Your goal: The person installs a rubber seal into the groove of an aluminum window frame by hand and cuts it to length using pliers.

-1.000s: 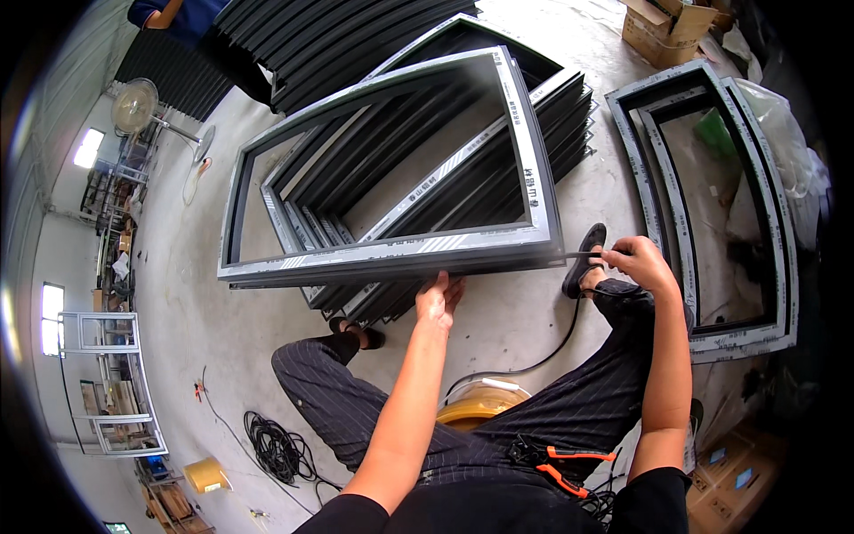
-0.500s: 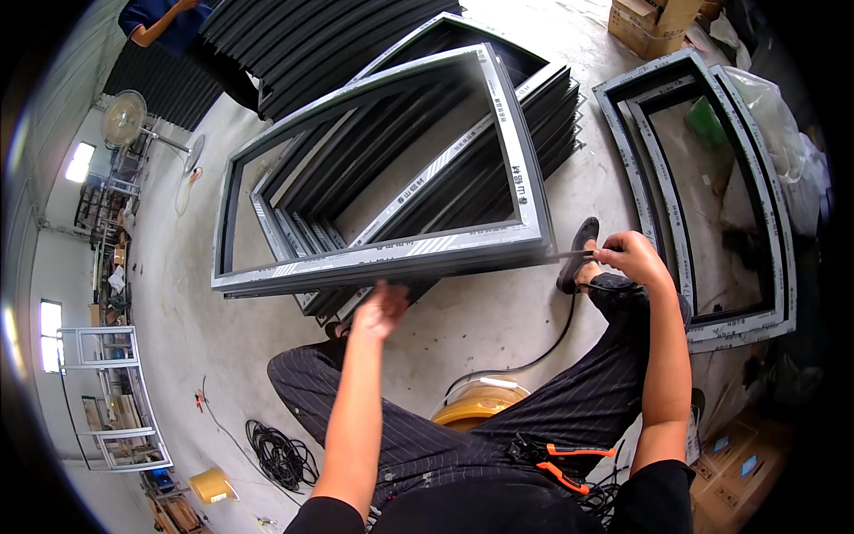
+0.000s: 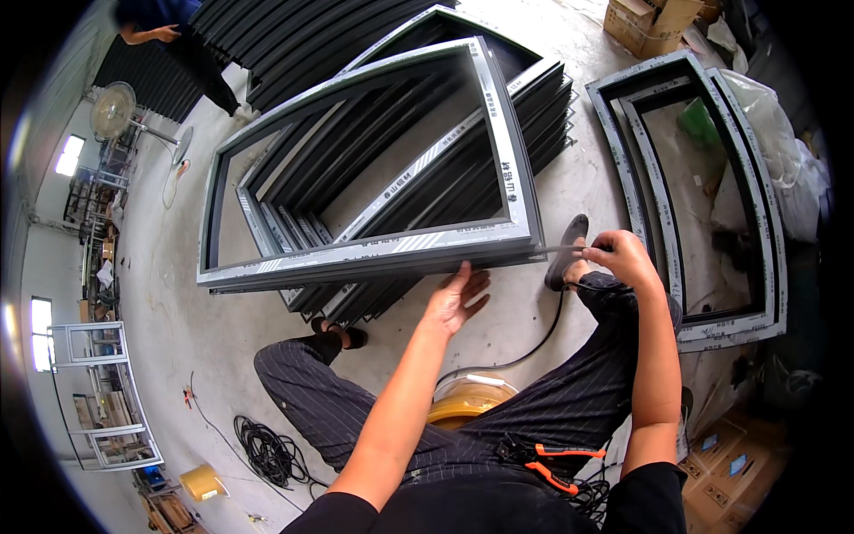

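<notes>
A window frame (image 3: 391,246) with dark edges and pale protective film lies tilted on top of a stack of similar frames (image 3: 525,116). My left hand (image 3: 455,303) is at its near edge, the thumb up against the edge and the fingers apart below. To the right, my right hand (image 3: 623,258) pinches a thin dark sealing strip (image 3: 562,248), which stretches to the frame's near right corner. A black length of the same look (image 3: 553,322) curves down from near that hand toward a yellow bucket (image 3: 464,411) between my legs. Orange-handled pliers (image 3: 553,466) rest on my lap.
Two more frames (image 3: 776,267) lean at the right, beside clear plastic wrapping (image 3: 769,125). Cardboard boxes (image 3: 734,467) sit at lower right. A coil of black cord (image 3: 271,449) lies on the floor at left, a standing fan (image 3: 116,111) beyond. Another person (image 3: 165,36) stands at far left.
My left hand has slid right along the frame's near edge, its fingers now plainly spread. My right hand keeps its pinch on the strip. The other person's hand has shifted left and down.
</notes>
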A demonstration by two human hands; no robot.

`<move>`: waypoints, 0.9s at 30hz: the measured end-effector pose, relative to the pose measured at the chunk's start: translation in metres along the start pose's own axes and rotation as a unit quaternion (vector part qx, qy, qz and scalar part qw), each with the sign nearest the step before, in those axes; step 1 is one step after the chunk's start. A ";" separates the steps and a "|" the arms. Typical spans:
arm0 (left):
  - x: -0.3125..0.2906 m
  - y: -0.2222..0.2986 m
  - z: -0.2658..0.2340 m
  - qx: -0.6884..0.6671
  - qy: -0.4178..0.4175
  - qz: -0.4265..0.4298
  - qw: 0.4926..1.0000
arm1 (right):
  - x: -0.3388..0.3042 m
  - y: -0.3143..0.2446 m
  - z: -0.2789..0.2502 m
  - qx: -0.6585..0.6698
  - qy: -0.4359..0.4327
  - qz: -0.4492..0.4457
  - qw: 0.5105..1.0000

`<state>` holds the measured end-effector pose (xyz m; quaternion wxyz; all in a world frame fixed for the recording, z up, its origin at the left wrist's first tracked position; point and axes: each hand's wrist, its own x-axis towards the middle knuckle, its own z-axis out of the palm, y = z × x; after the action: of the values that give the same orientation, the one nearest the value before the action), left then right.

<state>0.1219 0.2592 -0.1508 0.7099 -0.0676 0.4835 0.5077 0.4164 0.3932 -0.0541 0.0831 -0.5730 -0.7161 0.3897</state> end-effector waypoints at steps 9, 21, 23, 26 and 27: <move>0.020 -0.038 0.031 -0.055 0.060 0.062 0.995 | 0.001 -0.001 0.000 0.013 -0.012 0.006 1.000; -0.012 0.068 -0.164 -0.155 -0.014 0.176 0.972 | 0.005 0.009 0.003 0.021 0.009 -0.037 0.999; -0.046 0.101 -0.162 -0.213 0.298 0.193 0.910 | 0.003 0.001 0.002 0.002 0.035 -0.074 0.997; -0.097 0.116 -0.195 -0.032 0.301 0.231 0.925 | 0.004 -0.028 0.007 -0.071 0.217 -0.258 0.939; -0.106 0.118 -0.187 0.034 0.325 0.272 0.905 | 0.004 -0.045 0.007 -0.066 0.231 -0.278 0.930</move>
<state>-0.0887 0.1361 -0.1223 0.3494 -0.0707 0.7040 0.6143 0.3770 0.3915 -0.0304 0.3134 -0.4291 -0.8320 0.1594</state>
